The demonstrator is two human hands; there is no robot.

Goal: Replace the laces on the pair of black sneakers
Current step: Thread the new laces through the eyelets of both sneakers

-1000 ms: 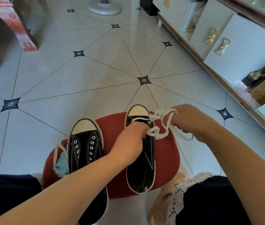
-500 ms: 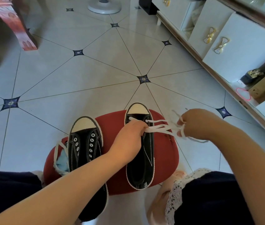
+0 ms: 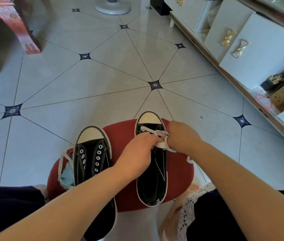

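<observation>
L hand (image 3: 136, 153): forearm comes in from lower left, wrist over the right shoe (image 3: 155, 173), fingers curled, tips pinching the lace (image 3: 161, 145) approx. mid-shoe.
R hand (image 3: 183, 136): forearm in from lower right, closed in a fist round the same lace, which crosses its near side. It sits just right of the shoe's toe end.
Hands nearly touch.
Lace is white and flat, running from the front eyelets by the toe cap to both hands.
Both shoes sit on the stool (image 3: 123, 140), toes pointing away.
Left shoe (image 3: 92, 153) has its eyelets bare & heel overhanging the near edge.
Loose lace (image 3: 60, 166) lies at the stool's left edge.
</observation>
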